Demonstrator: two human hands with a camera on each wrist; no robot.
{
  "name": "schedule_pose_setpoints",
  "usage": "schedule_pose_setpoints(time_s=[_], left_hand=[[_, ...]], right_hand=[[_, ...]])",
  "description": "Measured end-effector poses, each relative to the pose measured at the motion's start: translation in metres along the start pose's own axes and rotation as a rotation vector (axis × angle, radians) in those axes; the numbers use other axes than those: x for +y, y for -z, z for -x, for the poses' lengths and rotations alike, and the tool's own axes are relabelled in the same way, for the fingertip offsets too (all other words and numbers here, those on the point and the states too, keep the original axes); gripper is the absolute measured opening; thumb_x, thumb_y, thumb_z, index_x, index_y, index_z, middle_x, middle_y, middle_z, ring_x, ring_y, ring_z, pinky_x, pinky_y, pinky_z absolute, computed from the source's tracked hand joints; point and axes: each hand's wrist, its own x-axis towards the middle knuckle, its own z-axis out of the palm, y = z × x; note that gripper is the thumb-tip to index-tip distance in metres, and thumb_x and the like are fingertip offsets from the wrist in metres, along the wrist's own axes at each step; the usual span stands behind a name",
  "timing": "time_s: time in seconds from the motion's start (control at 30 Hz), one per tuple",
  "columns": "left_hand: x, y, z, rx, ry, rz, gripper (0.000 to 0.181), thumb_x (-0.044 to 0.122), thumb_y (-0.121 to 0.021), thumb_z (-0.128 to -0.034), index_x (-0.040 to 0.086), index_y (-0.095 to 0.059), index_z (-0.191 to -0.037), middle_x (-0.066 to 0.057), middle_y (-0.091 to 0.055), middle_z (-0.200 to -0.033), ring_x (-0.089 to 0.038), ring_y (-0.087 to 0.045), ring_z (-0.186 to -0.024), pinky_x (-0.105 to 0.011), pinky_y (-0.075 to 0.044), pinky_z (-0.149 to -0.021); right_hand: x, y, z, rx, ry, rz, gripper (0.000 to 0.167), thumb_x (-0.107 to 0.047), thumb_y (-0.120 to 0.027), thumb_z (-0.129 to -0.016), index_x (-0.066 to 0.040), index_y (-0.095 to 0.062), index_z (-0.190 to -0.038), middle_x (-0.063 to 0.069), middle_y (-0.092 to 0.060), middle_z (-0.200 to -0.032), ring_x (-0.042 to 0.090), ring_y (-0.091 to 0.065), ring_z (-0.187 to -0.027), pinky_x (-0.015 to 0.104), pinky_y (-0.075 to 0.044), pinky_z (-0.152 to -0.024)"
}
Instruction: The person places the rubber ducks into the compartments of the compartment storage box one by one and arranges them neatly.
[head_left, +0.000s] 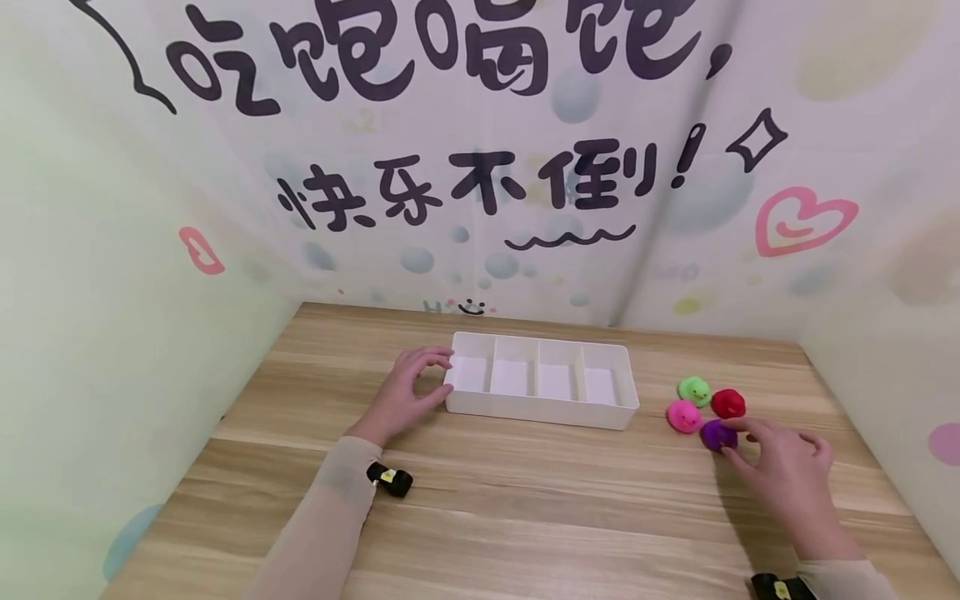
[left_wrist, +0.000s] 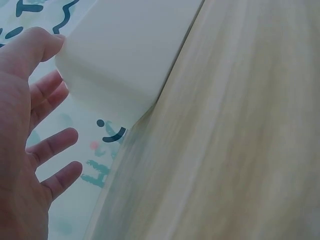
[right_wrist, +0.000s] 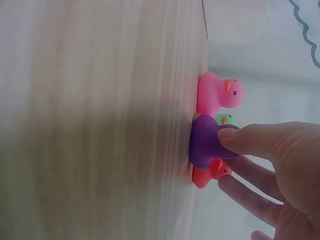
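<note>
Firstly, right hand (head_left: 787, 468), lower right of the head view: thumb and forefinger nearly closed, pinching one purple duck (head_left: 717, 437); the other fingers loose. Duck seated on the wooden table (head_left: 525, 517), right of frame. Just beyond it, close-set: red duck (head_left: 728, 404), pink duck (head_left: 683, 417), green duck (head_left: 694, 391), one of each.

Governing relation: white tray (head_left: 540, 412), one, four compartments in a row, lies left of the pinched duck and somewhat higher in the frame. Its long axis runs left to right, dipping slightly rightward; the right-hand end is nearer the ducks. Right hand is the nearer to the ducks.

Left hand (head_left: 403, 392), centre left: thumb and fingers spread wide at the tray's left end, touching it lightly; nothing grasped.

Obscured: purple duck's head, largely behind the thumb in the right wrist view; forefinger's contact there, not visible; green duck, mostly masked. Tray cut off at the top edges of both wrist views.
</note>
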Motion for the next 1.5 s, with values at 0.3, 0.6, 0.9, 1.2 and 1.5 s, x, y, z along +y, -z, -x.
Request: schedule_pose_setpoints(time_s=[0.3,0.6,0.9,1.2,1.5], left_hand=[[-0.002,-0.001,0.000,-0.001,0.007,-0.020,0.029,0.026,-0.076,-0.0947,0.027,-0.064,-0.121,0.009,-0.057,-0.148,-0.021,-0.044,-0.138,-0.054,-0.046,-0.108],[0.000,-0.001,0.000,0.003,-0.001,-0.009,0.029,0.024,-0.076,-0.0940,0.024,-0.064,-0.120,0.007,-0.058,-0.147,-0.022,-0.046,-0.135,-0.057,-0.046,-0.107],[-0.001,-0.001,0.000,0.006,-0.009,-0.010,0.029,0.022,-0.076,-0.0936,0.023,-0.064,-0.120,0.004,-0.058,-0.148,-0.023,-0.046,-0.134,-0.058,-0.047,-0.104],[0.002,0.000,0.000,-0.001,0.006,-0.009,0.029,0.023,-0.076,-0.0938,0.023,-0.064,-0.120,0.006,-0.058,-0.147,-0.022,-0.046,-0.133,-0.057,-0.046,-0.106],[0.002,0.001,0.000,0.001,-0.012,-0.035,0.028,0.024,-0.076,-0.0943,0.022,-0.064,-0.120,0.005,-0.059,-0.147,-0.022,-0.046,-0.135,-0.053,-0.042,-0.111]], right_hand=[[-0.002,-0.003,0.001,-0.005,0.009,-0.013,0.036,-0.010,-0.082,-0.082,-0.006,-0.070,-0.116,0.028,-0.072,-0.110,0.046,-0.067,-0.093,0.069,-0.035,-0.084],[-0.009,0.005,-0.004,0.042,0.079,-0.038,0.038,-0.008,-0.084,-0.079,-0.003,-0.071,-0.114,0.026,-0.072,-0.105,0.043,-0.068,-0.088,0.048,-0.050,-0.064],[-0.020,0.013,-0.010,0.106,0.116,-0.063,0.039,-0.005,-0.085,-0.076,0.000,-0.071,-0.112,0.027,-0.070,-0.103,0.044,-0.068,-0.086,0.032,-0.045,-0.058],[-0.027,0.018,-0.014,0.152,0.134,-0.073,0.039,-0.004,-0.087,-0.075,0.000,-0.072,-0.111,0.023,-0.072,-0.098,0.042,-0.067,-0.086,0.038,-0.045,-0.064],[-0.044,0.021,-0.019,0.196,0.171,-0.095,0.039,-0.004,-0.088,-0.075,-0.006,-0.073,-0.111,0.015,-0.071,-0.096,0.032,-0.065,-0.084,0.025,-0.040,-0.068]])
